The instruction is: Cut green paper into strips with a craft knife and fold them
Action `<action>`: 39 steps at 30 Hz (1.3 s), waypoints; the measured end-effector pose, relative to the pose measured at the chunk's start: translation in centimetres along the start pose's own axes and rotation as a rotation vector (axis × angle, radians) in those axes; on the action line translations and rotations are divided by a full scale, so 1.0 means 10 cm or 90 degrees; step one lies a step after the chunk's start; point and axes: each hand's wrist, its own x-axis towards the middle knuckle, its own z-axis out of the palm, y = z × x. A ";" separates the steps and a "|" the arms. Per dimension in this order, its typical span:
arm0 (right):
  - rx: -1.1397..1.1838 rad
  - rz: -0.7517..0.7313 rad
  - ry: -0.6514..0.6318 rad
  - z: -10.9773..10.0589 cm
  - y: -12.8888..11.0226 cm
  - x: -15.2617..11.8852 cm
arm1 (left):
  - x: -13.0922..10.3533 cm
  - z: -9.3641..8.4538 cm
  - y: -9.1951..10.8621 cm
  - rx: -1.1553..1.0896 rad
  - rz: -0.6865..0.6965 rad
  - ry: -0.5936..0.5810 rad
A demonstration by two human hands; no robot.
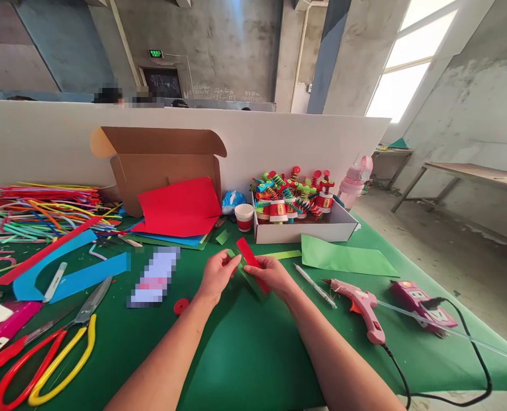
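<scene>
Gripping 1 green strip: left hand (218,275); right hand (271,274) pinches red strip (248,254).

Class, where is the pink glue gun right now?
In the head view, the pink glue gun lies right of the right hand, between the white pen and the pink power strip.

From here I see both hands meeting over the green table (253,354). The left hand (217,276) pinches a green strip (248,277); the right hand (271,274) holds a red strip (250,257) crossing close to it. At one o'clock from them sits a white box (305,231) crammed with colourful paper figures (294,194); at four o'clock lies a pink glue gun (362,305). Scissors (82,325) rest toward eight o'clock, red paper (180,208) at ten o'clock.
</scene>
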 end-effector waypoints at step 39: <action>-0.295 -0.062 -0.148 -0.13 -0.10 -0.04 | -0.02 -0.07 0.04 -0.082 -0.162 -0.129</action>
